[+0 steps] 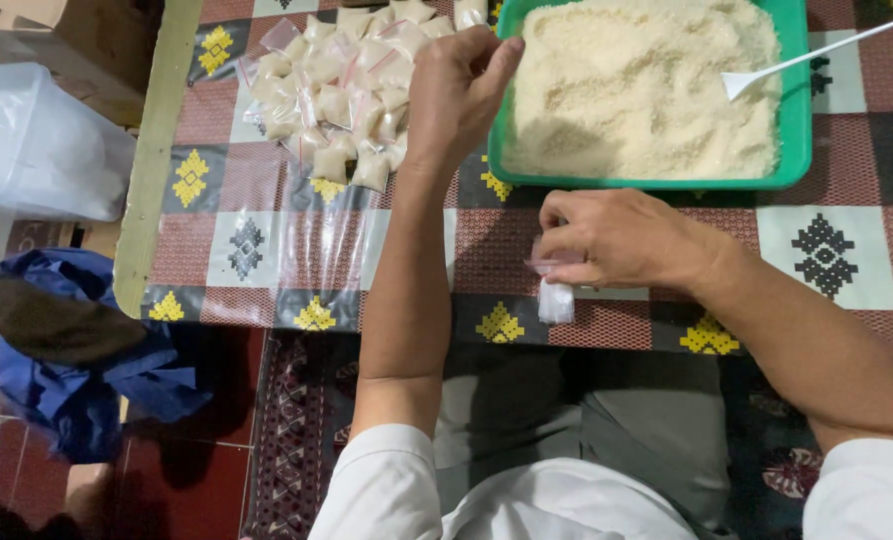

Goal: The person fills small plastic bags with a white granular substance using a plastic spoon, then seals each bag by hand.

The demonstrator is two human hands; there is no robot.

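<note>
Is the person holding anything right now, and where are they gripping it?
The right hand pinches a small clear bag at its top edge. The left hand reaches up by the green tray; whether it holds anything cannot be told.

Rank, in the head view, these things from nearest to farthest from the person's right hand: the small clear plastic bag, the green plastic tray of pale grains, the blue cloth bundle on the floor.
1. Small clear plastic bag: pinched in the right hand.
2. Green plastic tray of pale grains: just beyond the hand, on the table.
3. Blue cloth bundle: far left, on the floor.
</note>
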